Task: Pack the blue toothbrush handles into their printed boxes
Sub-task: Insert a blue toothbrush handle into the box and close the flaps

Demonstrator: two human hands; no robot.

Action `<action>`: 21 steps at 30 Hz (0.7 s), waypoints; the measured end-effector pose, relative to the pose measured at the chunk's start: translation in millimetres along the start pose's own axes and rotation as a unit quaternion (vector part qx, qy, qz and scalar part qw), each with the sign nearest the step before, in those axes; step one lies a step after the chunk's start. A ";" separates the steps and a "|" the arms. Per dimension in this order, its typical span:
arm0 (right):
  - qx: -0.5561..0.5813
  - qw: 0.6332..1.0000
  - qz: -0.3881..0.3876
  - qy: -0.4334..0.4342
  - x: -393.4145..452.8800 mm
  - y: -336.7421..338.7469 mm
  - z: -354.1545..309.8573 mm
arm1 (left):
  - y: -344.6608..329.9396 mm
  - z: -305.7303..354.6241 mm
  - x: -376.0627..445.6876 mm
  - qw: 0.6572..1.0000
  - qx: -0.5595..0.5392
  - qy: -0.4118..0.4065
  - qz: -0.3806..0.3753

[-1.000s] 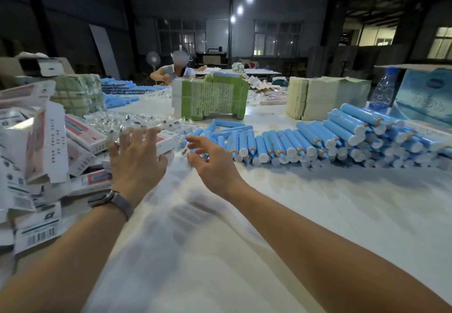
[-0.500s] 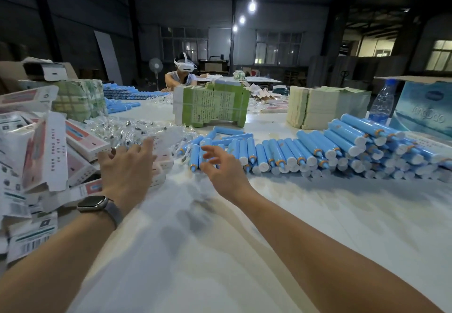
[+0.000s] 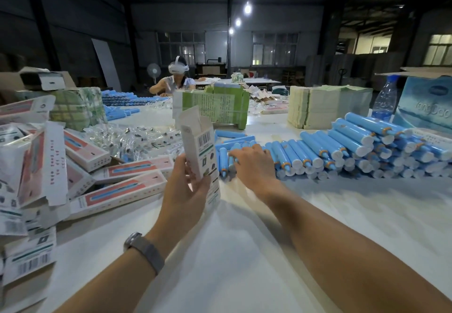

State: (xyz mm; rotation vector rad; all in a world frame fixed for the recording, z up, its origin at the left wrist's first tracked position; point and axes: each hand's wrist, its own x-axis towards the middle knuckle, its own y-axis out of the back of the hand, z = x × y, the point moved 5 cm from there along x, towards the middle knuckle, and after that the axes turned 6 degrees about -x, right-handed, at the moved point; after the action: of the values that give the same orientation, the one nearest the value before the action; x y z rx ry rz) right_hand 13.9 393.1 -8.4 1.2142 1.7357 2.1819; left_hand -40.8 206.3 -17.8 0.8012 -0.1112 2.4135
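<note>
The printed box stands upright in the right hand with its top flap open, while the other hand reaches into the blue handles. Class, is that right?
Not quite. The head view shows the left hand holding the printed box upright, top flap open. It is the right hand that reaches into the blue handles.

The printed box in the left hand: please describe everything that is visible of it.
The printed box is a slim white carton, seemingly thin cardboard, held nearly upright above the table, leaning slightly left. Its top flap stands open. The facing side carries a barcode, a green band and small dark pictures. The left hand grips its lower part, fingers curled around it. The blue handles lie just behind it, to the right.
</note>
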 end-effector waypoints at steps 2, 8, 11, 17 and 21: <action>0.115 0.989 0.080 -0.047 -1.7 24.6 5.5 | 0.4 -0.7 -1.9 1.000 0.011 -0.018 0.015; 0.458 0.832 0.311 -0.028 -11.2 143.5 20.9 | 10.2 -4.6 -0.1 0.995 0.077 -0.059 0.022; 0.538 0.772 0.335 0.038 -28.5 183.6 20.8 | 9.6 -4.0 -2.1 0.992 0.090 -0.081 0.017; 0.531 0.749 0.383 0.103 -48.0 211.2 14.6 | 6.9 -2.3 -4.3 0.987 0.125 -0.098 0.016; 0.526 0.747 0.380 0.144 -49.5 209.1 4.5 | 6.1 3.2 -5.2 0.982 0.151 -0.111 0.008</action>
State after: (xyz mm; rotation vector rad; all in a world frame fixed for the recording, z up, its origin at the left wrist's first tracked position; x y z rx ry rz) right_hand 130.2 298.4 145.5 2.1913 3.2910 1.5611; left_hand -39.1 197.8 -17.6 1.2109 0.1658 2.3803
